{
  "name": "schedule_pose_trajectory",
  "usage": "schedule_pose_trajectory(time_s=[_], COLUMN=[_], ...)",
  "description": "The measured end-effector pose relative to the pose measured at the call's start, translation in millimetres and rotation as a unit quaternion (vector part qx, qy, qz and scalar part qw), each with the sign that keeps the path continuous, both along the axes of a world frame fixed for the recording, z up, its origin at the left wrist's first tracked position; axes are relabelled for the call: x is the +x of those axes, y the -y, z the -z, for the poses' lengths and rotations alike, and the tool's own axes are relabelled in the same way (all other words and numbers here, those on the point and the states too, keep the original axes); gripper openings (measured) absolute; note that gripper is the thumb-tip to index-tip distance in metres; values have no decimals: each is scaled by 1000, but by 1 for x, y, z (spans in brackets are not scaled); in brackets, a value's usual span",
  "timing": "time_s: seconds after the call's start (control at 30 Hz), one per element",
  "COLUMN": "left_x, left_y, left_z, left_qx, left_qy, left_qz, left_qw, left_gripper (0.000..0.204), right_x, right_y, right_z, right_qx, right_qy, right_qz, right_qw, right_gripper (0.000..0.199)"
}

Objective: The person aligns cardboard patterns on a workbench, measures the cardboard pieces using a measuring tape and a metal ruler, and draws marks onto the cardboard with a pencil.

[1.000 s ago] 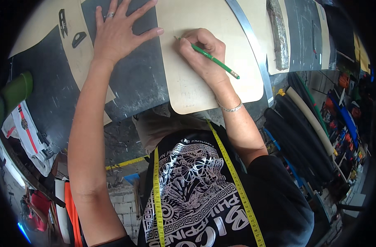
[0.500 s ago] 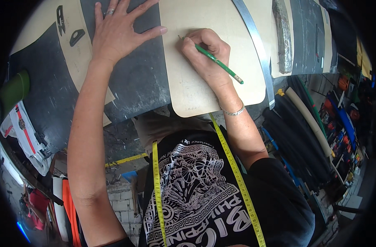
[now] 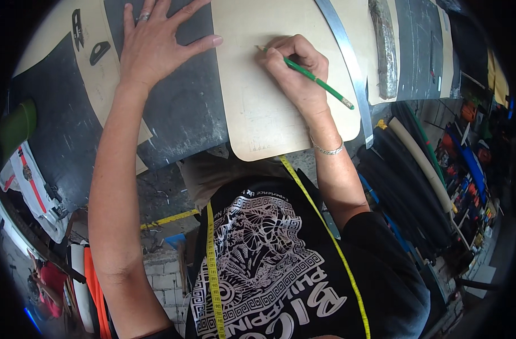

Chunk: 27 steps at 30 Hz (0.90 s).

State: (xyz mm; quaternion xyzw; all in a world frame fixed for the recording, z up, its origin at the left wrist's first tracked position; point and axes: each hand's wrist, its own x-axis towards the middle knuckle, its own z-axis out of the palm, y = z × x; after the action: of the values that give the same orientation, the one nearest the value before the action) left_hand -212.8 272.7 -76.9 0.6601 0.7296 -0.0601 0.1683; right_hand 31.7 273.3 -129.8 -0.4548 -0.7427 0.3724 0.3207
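Note:
A green pencil (image 3: 320,83) is gripped in my right hand (image 3: 300,70), its tip at the surface of a cream sheet with rounded corners (image 3: 252,118). That sheet lies on the dark work surface (image 3: 179,124) and reaches its near edge; faint pencil marks show on its lower part. My left hand (image 3: 159,48) rests flat on the dark surface, fingers spread, the thumb tip at the sheet's left edge. A metal ruler (image 3: 348,62) runs along the right side of the sheet, seeming curved in this view.
Left of my left hand lie a black cutter (image 3: 77,28) and a small dark D-shaped piece (image 3: 99,52). A tape-wrapped bar (image 3: 385,56) sits right of the ruler. Dark rolls of material (image 3: 407,181) stand below right. A yellow measuring tape (image 3: 213,271) hangs over my shirt.
My right hand with the pencil has shifted slightly right across the sheet, and the pencil's rear end has swung right. My left hand stays spread in its place.

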Motion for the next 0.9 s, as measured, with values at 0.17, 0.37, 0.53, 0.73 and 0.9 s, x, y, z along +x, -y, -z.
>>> schedule_pose_trajectory(time_s=[0.17,0.37,0.53,0.73,0.9], left_x=[-1,-2,-1,-2,-1], left_y=[0,0,-1,1,1], left_z=[2,1,0,3,3], left_qx=[10,-9,-19,-14,-16], left_qy=[-1,-1,-5,-4,-8], left_qz=[2,-5,-9,-12,-14], left_qw=[1000,1000,1000,1000,1000], left_gripper=[90,91,93,92,91], right_x=[-2,-6,-9,-6,-5], right_y=[0,2,2,2,2], right_z=[13,4,6,2,7], right_qx=[47,71,62,65,84], right_qy=[-42,19,-6,47,28], right_qz=[13,-13,16,-21,-14], right_qw=[998,997,998,997,996], right_gripper=[19,13,17,13,14])
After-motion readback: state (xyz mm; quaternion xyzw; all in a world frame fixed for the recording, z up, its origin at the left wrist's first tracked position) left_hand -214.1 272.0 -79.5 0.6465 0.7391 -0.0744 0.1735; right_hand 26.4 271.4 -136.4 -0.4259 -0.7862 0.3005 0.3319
